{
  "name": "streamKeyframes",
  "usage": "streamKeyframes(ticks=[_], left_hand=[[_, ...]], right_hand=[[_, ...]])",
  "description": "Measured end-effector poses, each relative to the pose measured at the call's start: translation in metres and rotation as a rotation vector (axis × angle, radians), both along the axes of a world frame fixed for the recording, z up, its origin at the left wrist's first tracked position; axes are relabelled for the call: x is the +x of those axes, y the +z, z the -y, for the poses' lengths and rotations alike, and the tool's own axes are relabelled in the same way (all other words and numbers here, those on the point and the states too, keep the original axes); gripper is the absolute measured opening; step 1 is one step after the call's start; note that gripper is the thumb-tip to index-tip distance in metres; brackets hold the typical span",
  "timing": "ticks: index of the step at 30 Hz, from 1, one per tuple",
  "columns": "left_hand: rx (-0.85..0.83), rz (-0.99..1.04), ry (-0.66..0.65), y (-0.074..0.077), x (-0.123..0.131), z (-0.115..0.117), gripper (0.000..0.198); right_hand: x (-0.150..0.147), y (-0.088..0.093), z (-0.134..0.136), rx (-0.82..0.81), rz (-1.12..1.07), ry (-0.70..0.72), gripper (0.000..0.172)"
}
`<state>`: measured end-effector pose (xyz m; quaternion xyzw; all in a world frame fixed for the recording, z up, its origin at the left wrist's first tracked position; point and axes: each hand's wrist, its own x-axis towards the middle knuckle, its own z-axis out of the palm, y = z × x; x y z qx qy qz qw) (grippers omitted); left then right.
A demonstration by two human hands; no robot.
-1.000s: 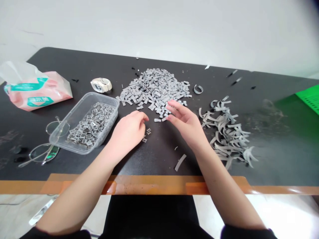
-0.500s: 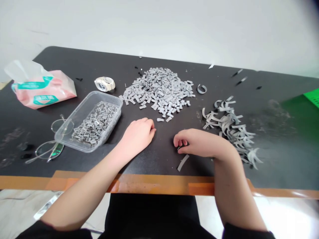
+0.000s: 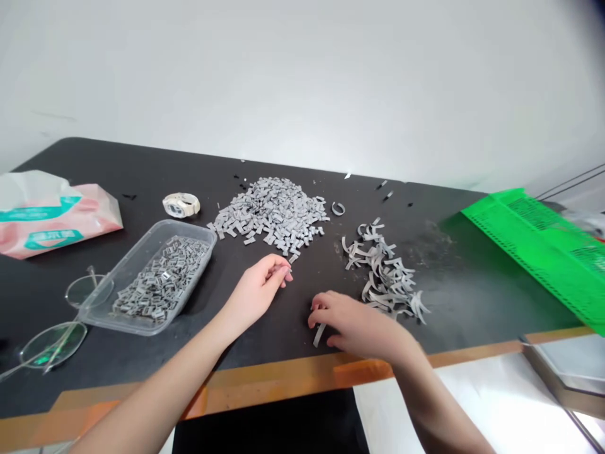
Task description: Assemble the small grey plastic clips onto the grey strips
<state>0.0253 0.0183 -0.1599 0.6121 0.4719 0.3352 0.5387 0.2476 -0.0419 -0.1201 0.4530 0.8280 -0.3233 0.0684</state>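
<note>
My left hand (image 3: 261, 282) is closed in a pinch just in front of the heap of small grey pieces (image 3: 278, 211). A sliver of something small and grey shows at its fingertips, mostly hidden. My right hand (image 3: 345, 317) is over the tabletop with its fingers curved and apart. Between thumb and fingers, a short grey strip (image 3: 319, 335) lies on the table; whether they touch it I cannot tell. Right of that hand is a loose pile of curved grey strips (image 3: 390, 277).
A clear plastic tub (image 3: 130, 261) of small metal clips stands at left, beside glasses (image 3: 53, 345). Behind are a white watch (image 3: 181, 205) and a tissue pack (image 3: 70, 221). A curled strip (image 3: 338, 209) lies near the heap. At right is a green perforated basket (image 3: 534, 243).
The view has swung right and up, showing more of the green basket. My left hand's fingers have come together in a pinch. My right hand has opened around the short strip.
</note>
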Motion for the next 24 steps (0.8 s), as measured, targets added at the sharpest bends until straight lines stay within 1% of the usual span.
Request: streamKeyframes(ticks=[2, 3, 5, 9, 11, 13, 15, 17, 19, 21, 23, 24], left_hand=[[-0.036, 0.098, 0.013, 0.002, 0.001, 0.000, 0.019], [-0.042, 0.124, 0.015, 0.003, 0.002, 0.000, 0.018], [-0.041, 0.146, 0.010, 0.006, 0.002, 0.001, 0.019], [-0.007, 0.146, 0.002, 0.010, 0.000, 0.004, 0.020], [0.034, 0.142, 0.008, 0.015, -0.001, 0.006, 0.024], [0.086, 0.140, 0.002, 0.023, -0.003, 0.009, 0.027], [0.143, 0.136, -0.027, 0.035, -0.004, 0.015, 0.029], [0.201, 0.121, -0.075, 0.050, -0.006, 0.024, 0.029], [0.249, 0.100, -0.126, 0.067, -0.008, 0.037, 0.027], [0.284, 0.071, -0.169, 0.084, -0.010, 0.056, 0.022], [0.332, 0.027, -0.192, 0.099, -0.012, 0.079, 0.015], [0.369, 0.004, -0.202, 0.106, -0.013, 0.092, 0.013]], right_hand=[[0.002, -0.022, 0.012, 0.056, -0.072, -0.112, 0.029], [0.002, -0.030, 0.018, 0.057, -0.112, -0.170, 0.022], [0.002, -0.043, 0.029, 0.101, -0.179, -0.275, 0.018], [-0.006, -0.056, 0.048, 0.227, -0.225, -0.378, 0.020], [-0.013, -0.063, 0.053, 0.281, -0.234, -0.422, 0.019], [-0.020, -0.070, 0.055, 0.329, -0.260, -0.475, 0.019], [-0.025, -0.074, 0.054, 0.364, -0.314, -0.529, 0.019], [-0.027, -0.069, 0.053, 0.377, -0.398, -0.572, 0.020], [-0.028, -0.053, 0.056, 0.359, -0.505, -0.605, 0.017], [-0.029, -0.026, 0.066, 0.316, -0.634, -0.625, 0.012], [-0.032, 0.005, 0.083, 0.259, -0.798, -0.628, 0.021], [-0.034, 0.020, 0.093, 0.170, -1.020, -0.647, 0.023]])
